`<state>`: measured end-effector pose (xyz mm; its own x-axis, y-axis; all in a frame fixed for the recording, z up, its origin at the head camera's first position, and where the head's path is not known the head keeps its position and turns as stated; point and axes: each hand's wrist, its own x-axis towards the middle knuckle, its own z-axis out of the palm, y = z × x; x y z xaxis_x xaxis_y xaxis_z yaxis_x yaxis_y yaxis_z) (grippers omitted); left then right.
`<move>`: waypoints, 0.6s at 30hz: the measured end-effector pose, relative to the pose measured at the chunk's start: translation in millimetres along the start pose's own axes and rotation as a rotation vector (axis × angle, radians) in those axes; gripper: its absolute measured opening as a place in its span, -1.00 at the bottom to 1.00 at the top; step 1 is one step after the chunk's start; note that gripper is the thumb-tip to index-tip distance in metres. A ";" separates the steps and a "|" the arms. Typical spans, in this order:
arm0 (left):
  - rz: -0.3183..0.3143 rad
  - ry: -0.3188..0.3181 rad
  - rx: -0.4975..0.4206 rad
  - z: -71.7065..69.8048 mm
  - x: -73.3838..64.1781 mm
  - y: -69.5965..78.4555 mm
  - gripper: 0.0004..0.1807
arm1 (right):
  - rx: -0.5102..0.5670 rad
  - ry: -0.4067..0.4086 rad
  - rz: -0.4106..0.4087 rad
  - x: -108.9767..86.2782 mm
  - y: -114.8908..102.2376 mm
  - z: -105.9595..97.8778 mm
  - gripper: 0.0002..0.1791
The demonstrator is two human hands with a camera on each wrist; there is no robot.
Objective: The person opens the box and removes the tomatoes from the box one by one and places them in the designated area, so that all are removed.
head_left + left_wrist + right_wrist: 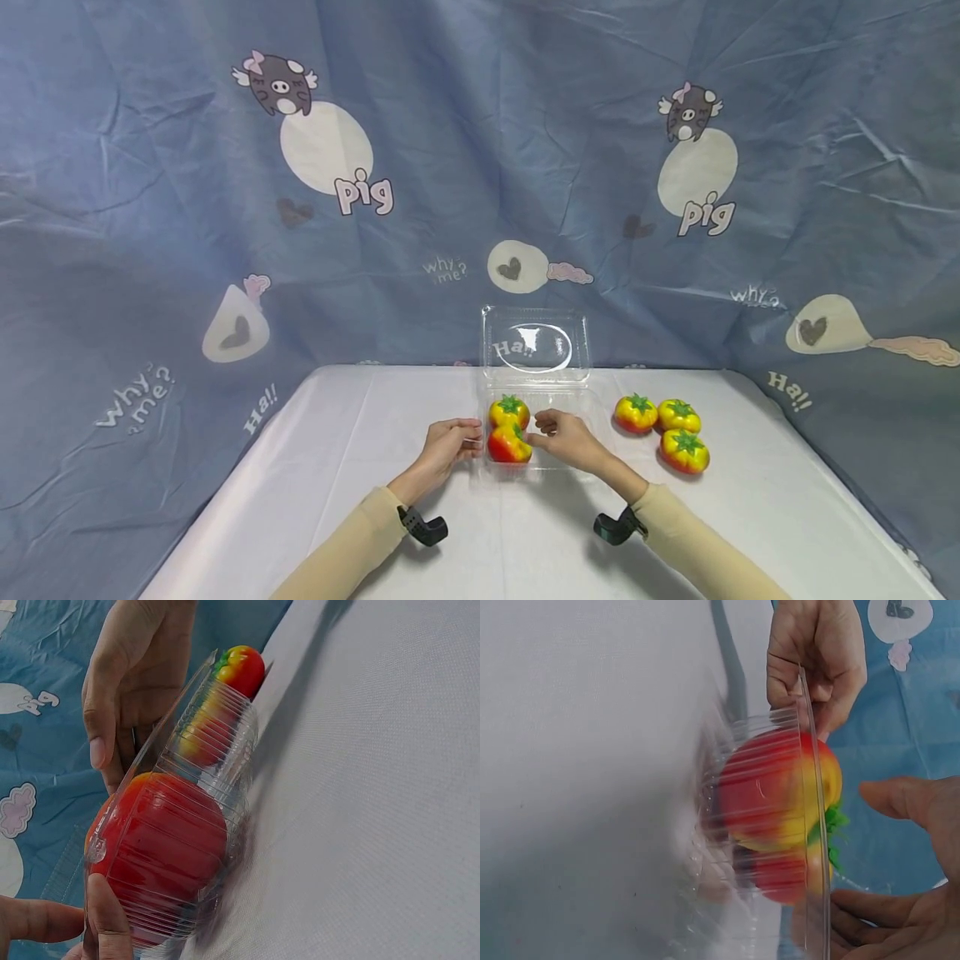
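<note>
A clear plastic clamshell container [555, 458] stands on the table with its lid [536, 346] raised at the back. In its left half lie two red-and-yellow tomatoes, a rear one [509, 411] and a front one [507, 447], both with green leafy tops. My left hand [447, 446] pinches the container's left rim between thumb and fingers, as the left wrist view shows. My right hand [567, 439] is over the container, just right of the front tomato, thumb and fingers apart with nothing between them. In the right wrist view, the container's wall partly veils both tomatoes.
Right of the container, three more tomatoes sit close together: a left one [636, 414], a rear one [679, 416] and a front one [684, 452]. A white cloth covers the table [360, 450]. Behind it hangs a blue printed curtain [450, 150].
</note>
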<state>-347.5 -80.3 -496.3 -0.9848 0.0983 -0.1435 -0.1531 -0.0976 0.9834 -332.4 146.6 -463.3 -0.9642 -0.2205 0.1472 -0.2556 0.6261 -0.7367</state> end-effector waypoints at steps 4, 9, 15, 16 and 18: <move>-0.008 -0.003 -0.003 0.5 -1.1 1.4 -0.66 | -0.015 -0.009 0.012 -1.2 -0.1 3.4 -0.42; -0.010 -0.006 -0.011 0.5 -1.2 1.0 -0.66 | 0.002 -0.020 0.029 -0.4 2.5 9.4 -0.43; -0.008 -0.003 -0.005 0.3 0.1 0.0 -0.67 | -0.013 -0.047 0.047 2.0 2.8 13.8 -0.45; -0.009 -0.002 -0.005 0.2 0.7 -0.2 -0.67 | -0.016 -0.055 0.049 2.4 2.5 14.0 -0.45; -0.004 -0.003 -0.006 -0.2 1.7 -0.7 -0.68 | -0.025 -0.070 0.044 3.5 2.1 13.7 -0.45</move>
<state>-349.1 -80.2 -497.2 -0.9838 0.1017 -0.1474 -0.1578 -0.1031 0.9821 -335.2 136.8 -473.4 -0.9675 -0.2435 0.0683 -0.2159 0.6549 -0.7242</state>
